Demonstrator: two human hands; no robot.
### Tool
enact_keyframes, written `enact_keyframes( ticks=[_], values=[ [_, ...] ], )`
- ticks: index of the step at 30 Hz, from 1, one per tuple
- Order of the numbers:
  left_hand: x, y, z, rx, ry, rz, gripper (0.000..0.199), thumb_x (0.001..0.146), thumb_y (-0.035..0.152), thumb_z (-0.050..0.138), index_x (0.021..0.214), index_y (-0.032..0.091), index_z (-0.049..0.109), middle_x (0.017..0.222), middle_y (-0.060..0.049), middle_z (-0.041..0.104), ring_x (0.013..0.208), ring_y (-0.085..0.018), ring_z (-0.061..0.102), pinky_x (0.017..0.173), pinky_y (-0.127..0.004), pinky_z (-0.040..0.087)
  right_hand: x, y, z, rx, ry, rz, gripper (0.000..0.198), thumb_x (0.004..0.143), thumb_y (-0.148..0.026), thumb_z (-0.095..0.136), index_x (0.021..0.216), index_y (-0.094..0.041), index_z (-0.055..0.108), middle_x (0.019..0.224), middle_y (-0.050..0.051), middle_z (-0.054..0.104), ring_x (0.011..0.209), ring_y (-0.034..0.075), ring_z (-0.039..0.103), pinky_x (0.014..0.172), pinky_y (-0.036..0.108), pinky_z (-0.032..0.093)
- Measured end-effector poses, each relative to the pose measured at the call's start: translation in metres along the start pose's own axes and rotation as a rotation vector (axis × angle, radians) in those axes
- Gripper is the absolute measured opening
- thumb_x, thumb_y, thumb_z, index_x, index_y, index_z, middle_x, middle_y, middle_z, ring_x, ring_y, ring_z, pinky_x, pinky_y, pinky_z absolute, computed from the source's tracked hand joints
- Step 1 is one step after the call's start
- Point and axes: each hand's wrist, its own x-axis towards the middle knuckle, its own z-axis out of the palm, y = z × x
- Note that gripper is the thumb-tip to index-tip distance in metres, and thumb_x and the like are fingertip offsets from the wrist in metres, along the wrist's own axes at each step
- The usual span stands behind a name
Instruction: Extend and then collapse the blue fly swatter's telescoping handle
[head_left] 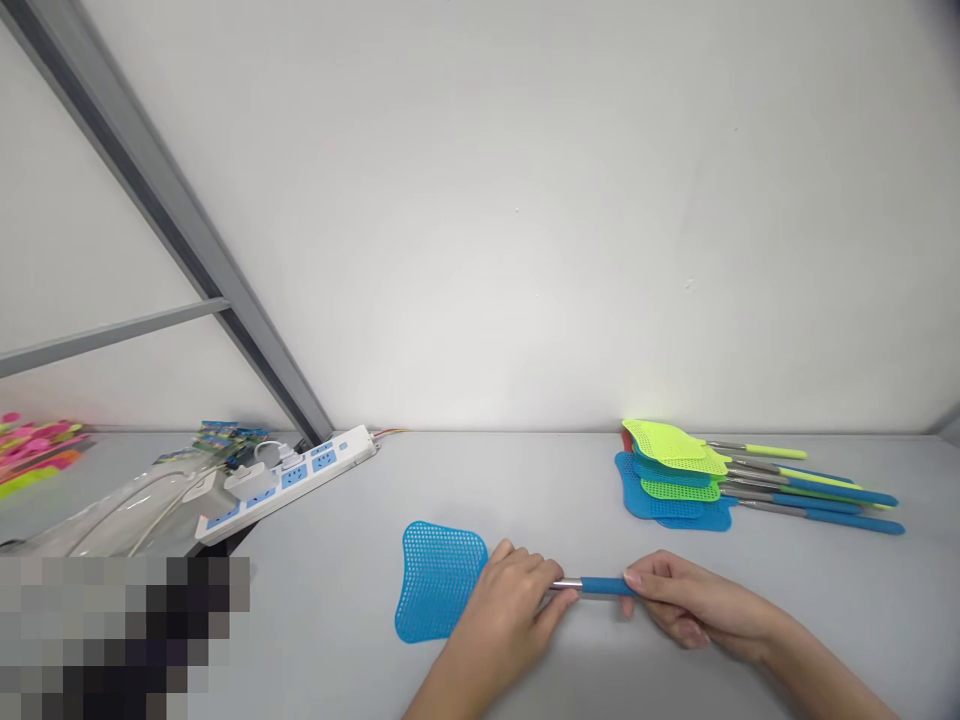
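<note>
Near the front edge of the smooth grey bench [525, 480], a blue fly swatter [439, 580] lies flat, its perforated plastic head a rounded square of fine mesh. The left hand [510, 605] has its fingers clamped on the thin metal shaft beside the head; the right hand [679, 600] has its fingers closed around the blue handle. Toward the back right edge lies a stack of swatters [679, 480], green, yellow and blue. A white power strip [289, 480] sits at the back left.
</note>
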Motion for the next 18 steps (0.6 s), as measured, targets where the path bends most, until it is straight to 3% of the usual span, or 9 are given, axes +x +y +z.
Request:
enact_keyframes(
  ticks=[7,11,15,18],
  values=[
    [-0.001,-0.004,0.001,0.018,0.02,0.01,0.016,0.082,0.027,0.037,0.076,0.021,0.051,0.069,0.002,0.055,0.068,-0.013,0.045,0.071,-0.03,0.03,-0.001,-0.001,-0.003,-0.026,-0.007,-0.014,0.033,0.076,-0.04,0.047,0.075,-0.01,0.06,0.04,-0.009,0.021,0.035,0.003,0.015,0.035,0.02,0.01],
    [-0.001,-0.006,-0.002,0.06,0.102,-0.02,0.015,0.078,0.014,0.038,0.076,0.021,0.051,0.073,0.001,0.054,0.075,-0.014,0.047,0.082,-0.036,0.03,-0.001,-0.001,-0.006,-0.018,0.045,0.009,0.034,0.075,-0.043,0.047,0.075,-0.01,0.059,0.041,-0.009,0.02,0.037,0.003,0.012,0.036,0.021,0.009],
    [-0.001,-0.007,-0.003,0.099,0.2,-0.006,0.029,0.068,0.001,0.037,0.084,0.021,0.051,0.105,-0.002,0.049,0.102,-0.017,0.041,0.096,-0.045,0.018,-0.002,-0.002,-0.01,-0.035,0.087,0.014,0.036,0.072,-0.045,0.05,0.076,-0.01,0.06,0.041,-0.01,0.02,0.037,0.003,0.011,0.036,0.021,0.008],
    [-0.001,-0.011,0.001,0.167,0.262,-0.021,0.042,0.065,-0.002,0.037,0.097,0.021,0.049,0.131,-0.004,0.027,0.121,-0.023,0.019,0.098,-0.049,0.016,-0.002,-0.003,-0.014,-0.004,0.097,0.0,0.036,0.073,-0.044,0.048,0.075,-0.01,0.06,0.039,-0.01,0.019,0.036,0.003,0.009,0.035,0.021,0.007]
  ],
)
